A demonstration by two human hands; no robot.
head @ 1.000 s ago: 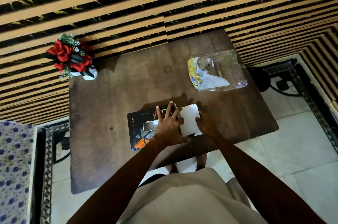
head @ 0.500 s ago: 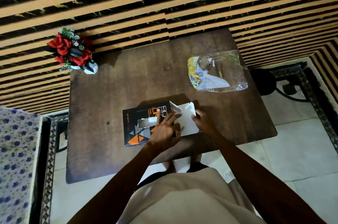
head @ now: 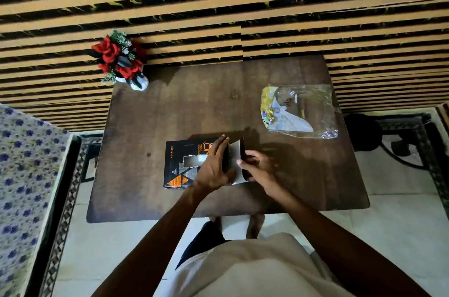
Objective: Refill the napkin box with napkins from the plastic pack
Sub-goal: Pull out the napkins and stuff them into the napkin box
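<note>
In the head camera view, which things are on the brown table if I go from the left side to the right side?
Red artificial flowers in a small white pot → black cardboard napkin box with orange triangles → left hand → right hand → clear plastic pack with yellow print.
</note>
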